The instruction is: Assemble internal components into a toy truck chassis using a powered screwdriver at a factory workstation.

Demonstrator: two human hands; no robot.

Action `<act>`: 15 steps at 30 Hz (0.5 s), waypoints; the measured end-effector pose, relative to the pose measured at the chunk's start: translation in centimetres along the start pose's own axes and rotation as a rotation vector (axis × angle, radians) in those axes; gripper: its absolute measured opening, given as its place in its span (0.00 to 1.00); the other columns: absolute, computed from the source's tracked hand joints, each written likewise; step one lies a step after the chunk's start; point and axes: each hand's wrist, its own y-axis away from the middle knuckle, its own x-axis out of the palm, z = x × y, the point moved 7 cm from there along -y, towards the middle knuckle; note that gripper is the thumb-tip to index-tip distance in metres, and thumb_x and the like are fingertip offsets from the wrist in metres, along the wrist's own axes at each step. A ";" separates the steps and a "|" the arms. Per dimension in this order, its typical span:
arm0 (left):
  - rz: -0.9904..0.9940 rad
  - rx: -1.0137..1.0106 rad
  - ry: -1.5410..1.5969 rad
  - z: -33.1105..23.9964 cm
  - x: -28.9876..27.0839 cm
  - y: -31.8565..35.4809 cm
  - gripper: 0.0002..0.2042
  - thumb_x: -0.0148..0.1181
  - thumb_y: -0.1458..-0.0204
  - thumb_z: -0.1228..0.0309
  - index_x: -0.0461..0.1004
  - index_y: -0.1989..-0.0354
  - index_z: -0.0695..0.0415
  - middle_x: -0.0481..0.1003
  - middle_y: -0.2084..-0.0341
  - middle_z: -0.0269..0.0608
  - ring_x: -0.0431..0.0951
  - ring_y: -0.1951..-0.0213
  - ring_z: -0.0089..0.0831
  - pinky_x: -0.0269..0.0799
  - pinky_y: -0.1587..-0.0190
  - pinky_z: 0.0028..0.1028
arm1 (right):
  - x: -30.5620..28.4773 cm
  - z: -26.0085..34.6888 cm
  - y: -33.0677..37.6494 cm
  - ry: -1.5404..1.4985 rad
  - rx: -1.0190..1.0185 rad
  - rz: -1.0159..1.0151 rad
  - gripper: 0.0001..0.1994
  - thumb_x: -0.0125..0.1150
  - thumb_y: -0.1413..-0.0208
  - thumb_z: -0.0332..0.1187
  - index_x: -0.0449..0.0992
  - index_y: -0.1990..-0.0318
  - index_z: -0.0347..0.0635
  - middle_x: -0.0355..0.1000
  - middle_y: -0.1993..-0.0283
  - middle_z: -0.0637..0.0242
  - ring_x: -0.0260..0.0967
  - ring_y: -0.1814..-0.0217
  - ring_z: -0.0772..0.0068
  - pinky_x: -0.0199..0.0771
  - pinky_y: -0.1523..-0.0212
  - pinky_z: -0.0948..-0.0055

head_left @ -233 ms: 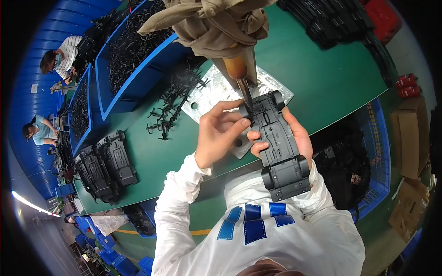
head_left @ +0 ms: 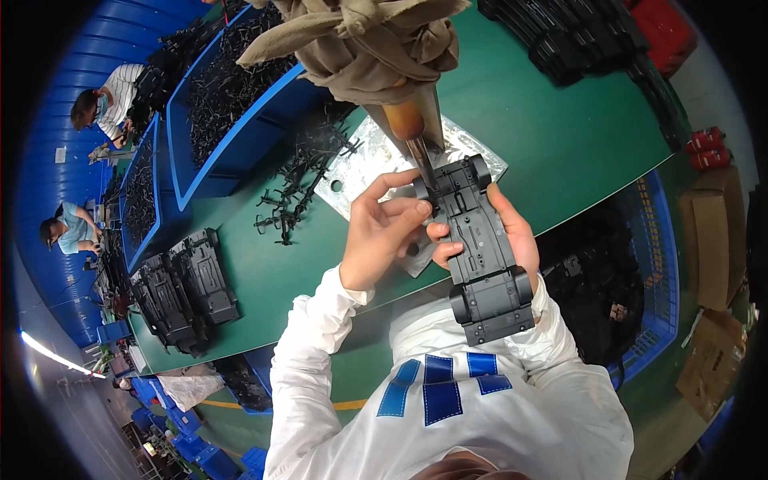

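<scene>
A long black plastic toy car chassis (head_left: 478, 240), with rounded wheel arches at both ends, is held tilted over the table's front edge. My right hand (head_left: 516, 236) grips it from beneath, thumb along the right side and fingertips curling over the left. My left hand (head_left: 382, 228) is closed at the far left wheel arch, thumb and index finger against it; whether a small part is between them is hidden. Above hangs a tool with a metal shaft (head_left: 422, 162) and amber collar (head_left: 404, 120), wrapped in brown cloth (head_left: 364, 44). Its tip meets the chassis beside that arch.
A silvery plate (head_left: 352, 172) lies on the green table (head_left: 560, 168). Black branching parts (head_left: 292, 188) are scattered left, beside blue bins (head_left: 240, 120). More chassis (head_left: 200, 276) are stacked at left; black parts (head_left: 568, 40) pile far right. A blue crate (head_left: 660, 280) stands right. Two people work far left.
The chassis and my right hand have shifted slightly up and to the left. The cloth-wrapped tool appears a little further left. My left hand stays at the wheel arch.
</scene>
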 end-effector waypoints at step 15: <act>0.039 -0.051 0.350 0.7 -0.1 -0.3 0.23 0.56 0.42 0.79 0.60 0.39 0.64 0.78 0.67 0.43 0.80 0.67 0.25 0.70 0.71 0.18 | 0.2 0.0 -1.0 0.028 -0.001 0.030 0.25 0.43 0.33 0.49 0.64 0.40 0.37 0.66 0.48 0.53 0.58 0.55 0.63 0.66 0.62 0.70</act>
